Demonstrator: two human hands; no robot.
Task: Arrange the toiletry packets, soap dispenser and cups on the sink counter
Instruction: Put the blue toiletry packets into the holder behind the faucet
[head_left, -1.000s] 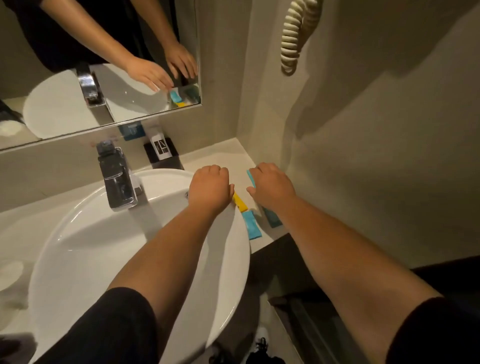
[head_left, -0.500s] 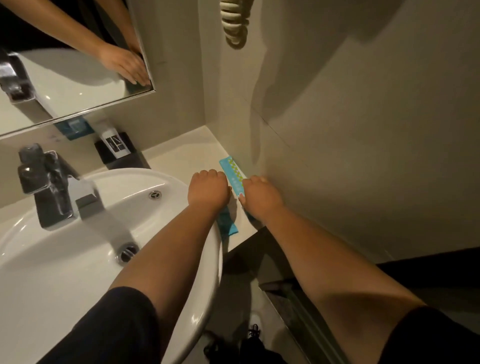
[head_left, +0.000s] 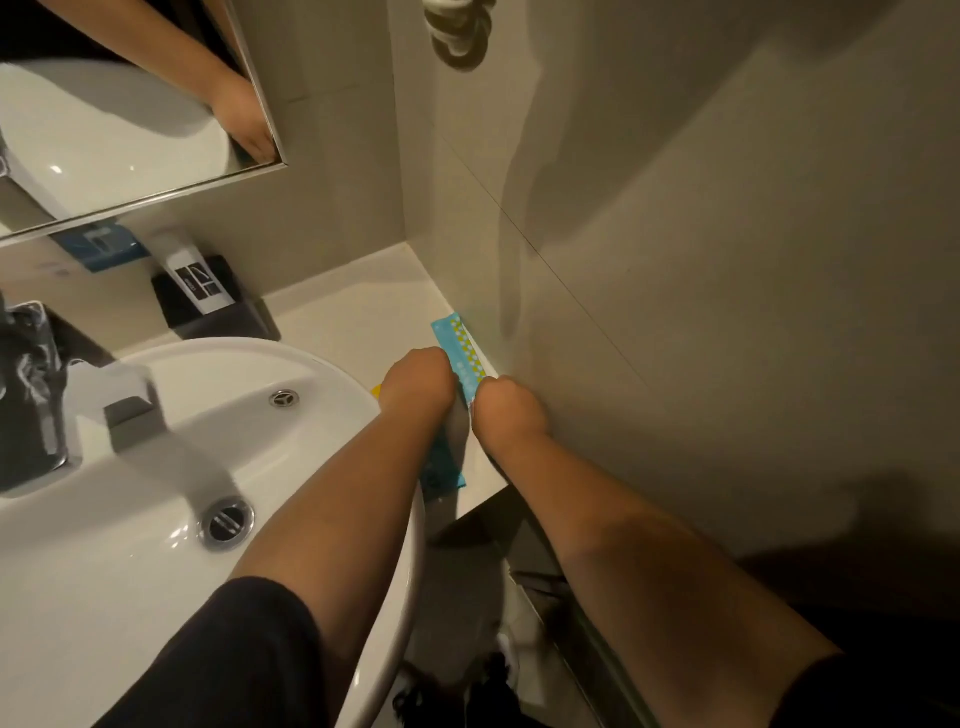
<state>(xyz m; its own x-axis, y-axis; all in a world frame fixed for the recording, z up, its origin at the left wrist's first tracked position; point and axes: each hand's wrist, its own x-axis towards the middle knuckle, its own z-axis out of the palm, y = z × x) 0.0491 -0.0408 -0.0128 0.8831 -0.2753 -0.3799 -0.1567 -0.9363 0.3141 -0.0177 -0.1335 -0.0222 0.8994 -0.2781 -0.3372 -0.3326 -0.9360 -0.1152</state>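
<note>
A light blue dotted toiletry packet (head_left: 462, 345) lies on the white counter (head_left: 358, 317) along the right wall. My right hand (head_left: 511, 410) is closed on its near end. Just to the left, my left hand (head_left: 418, 387) curls knuckles-up over the packets; its fingertips are hidden, so its hold is unclear. A yellow packet (head_left: 376, 389) shows one corner beside that hand. A teal packet (head_left: 445, 467) lies partly under my left forearm near the counter's front edge. No cups are in view.
A round white basin (head_left: 332, 364) with a chrome faucet (head_left: 36, 395) fills the left. A black holder (head_left: 234, 317) with a white tube (head_left: 195, 278) stands at the back wall beside a blue packet (head_left: 101, 247). A mirror (head_left: 104, 130) hangs above, and a coiled cord (head_left: 460, 31) hangs on the wall.
The view has swung right and closer. Both hands have slid toward the right wall, and the blue dotted packet now lies along the wall with its far end uncovered.
</note>
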